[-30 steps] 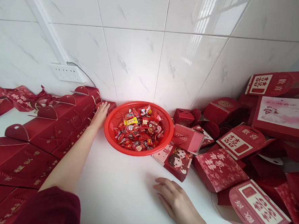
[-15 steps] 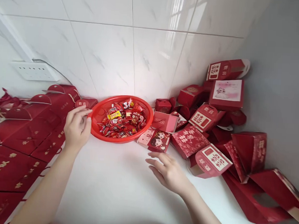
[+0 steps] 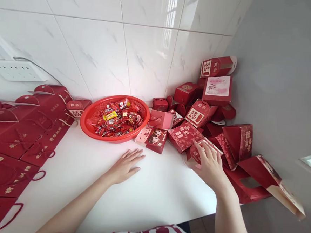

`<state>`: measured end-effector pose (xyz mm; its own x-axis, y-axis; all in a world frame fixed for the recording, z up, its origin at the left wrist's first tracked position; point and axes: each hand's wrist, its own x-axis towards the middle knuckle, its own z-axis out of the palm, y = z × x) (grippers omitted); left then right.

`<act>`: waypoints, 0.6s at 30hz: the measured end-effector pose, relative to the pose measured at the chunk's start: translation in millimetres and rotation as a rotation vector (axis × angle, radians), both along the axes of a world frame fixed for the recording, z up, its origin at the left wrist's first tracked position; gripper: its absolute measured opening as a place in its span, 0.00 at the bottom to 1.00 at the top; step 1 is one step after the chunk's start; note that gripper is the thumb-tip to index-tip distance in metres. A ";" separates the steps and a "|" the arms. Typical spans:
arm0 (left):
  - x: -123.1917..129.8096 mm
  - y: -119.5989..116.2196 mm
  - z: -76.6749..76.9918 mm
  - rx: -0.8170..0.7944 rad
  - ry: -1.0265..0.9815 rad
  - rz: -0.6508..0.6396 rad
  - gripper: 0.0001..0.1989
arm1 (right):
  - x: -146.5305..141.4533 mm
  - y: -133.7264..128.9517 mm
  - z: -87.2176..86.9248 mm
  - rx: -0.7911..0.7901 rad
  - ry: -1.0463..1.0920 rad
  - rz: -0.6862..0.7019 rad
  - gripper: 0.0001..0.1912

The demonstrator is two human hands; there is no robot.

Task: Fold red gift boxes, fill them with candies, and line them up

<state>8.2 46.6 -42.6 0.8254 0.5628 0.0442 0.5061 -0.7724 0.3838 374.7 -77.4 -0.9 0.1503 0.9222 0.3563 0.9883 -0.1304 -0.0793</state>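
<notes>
My left hand lies with its fingers spread over the white tabletop, holding nothing, just in front of the red plastic basket of wrapped sweets. My right hand is over a red box with a white label at the right. Its fingers are apart and cover much of that box; whether they touch it is hard to tell. Beside it lie a red box with gold characters and a box with two cartoon faces.
Rows of red gift boxes with cord handles fill the left side. More red boxes are piled against the grey wall at the right, some open. A power strip is on the tiled wall.
My left hand has moved from the basket's left rim rightward and down to the tabletop. My right hand has moved right, over the labelled box. The view has shifted right.
</notes>
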 end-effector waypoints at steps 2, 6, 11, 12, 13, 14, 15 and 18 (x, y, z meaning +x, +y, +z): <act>1.0 1.9 -1.2 -0.003 0.007 0.009 0.27 | -2.0 -2.4 -1.1 -0.001 0.037 -0.070 0.28; 2.3 1.2 1.7 -0.002 0.015 0.036 0.26 | -5.7 -7.3 23.8 0.027 0.102 -0.203 0.18; 3.5 0.3 0.5 -0.011 0.002 0.042 0.25 | -15.7 -8.7 75.7 0.079 0.323 -0.116 0.14; 3.4 0.2 1.6 -0.018 -0.013 0.047 0.24 | -20.5 -7.1 85.7 0.087 0.394 -0.083 0.13; 3.3 0.0 3.7 -0.030 -0.034 0.053 0.23 | -26.5 -4.6 94.7 0.093 0.461 -0.040 0.13; 2.9 -0.5 7.2 -0.049 -0.060 0.060 0.21 | -33.5 -1.3 102.3 0.090 0.522 0.015 0.12; 2.2 -1.2 12.1 -0.074 -0.093 0.069 0.20 | -41.2 3.0 108.0 0.074 0.580 0.083 0.11; -2.0 -5.3 34.7 -0.141 -0.237 0.151 0.16 | -66.4 21.2 111.2 -0.005 0.751 0.290 0.11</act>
